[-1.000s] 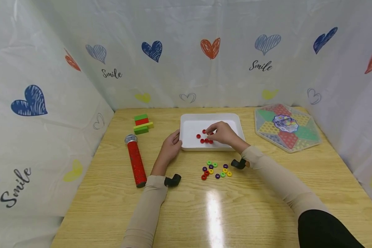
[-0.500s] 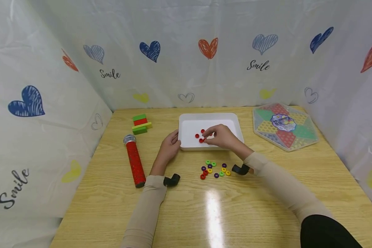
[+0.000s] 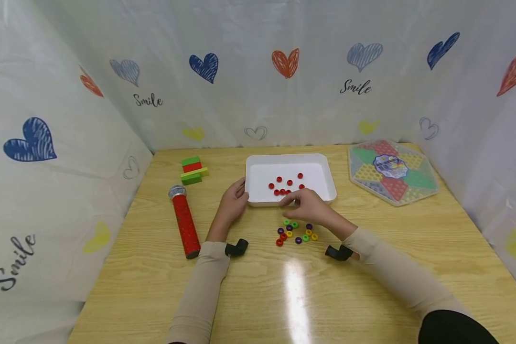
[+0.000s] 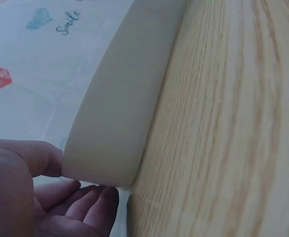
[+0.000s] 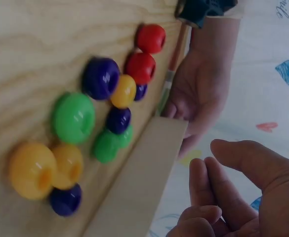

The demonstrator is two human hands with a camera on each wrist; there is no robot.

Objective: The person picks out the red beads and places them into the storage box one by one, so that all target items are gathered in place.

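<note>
A white tray [image 3: 260, 167] stands at the back of the table with several red beads [image 3: 279, 179] inside. My left hand [image 3: 233, 203] holds the tray's near left corner; in the left wrist view its thumb touches the corner and its fingers curl under it. Just over the tray's front edge hovers my right hand [image 3: 309, 209], nothing held, thumb and fingertips apart. In front of the tray lie loose beads in red [image 3: 279, 242], yellow [image 3: 314, 237], green [image 3: 306, 238] and purple [image 3: 298, 240]. My right hand covers part of the tray's front edge.
To the left lies a red glittery microphone [image 3: 185, 224] with a silver head. Green, red and yellow blocks [image 3: 192, 170] are stacked behind it. A hexagonal Chinese checkers board [image 3: 395, 177] lies at the back right. Printed curtains stand behind and at the sides.
My right hand has drawn back from among the red beads in the tray toward its front edge, uncovering more of them. The left hand has stayed on the tray's corner.
</note>
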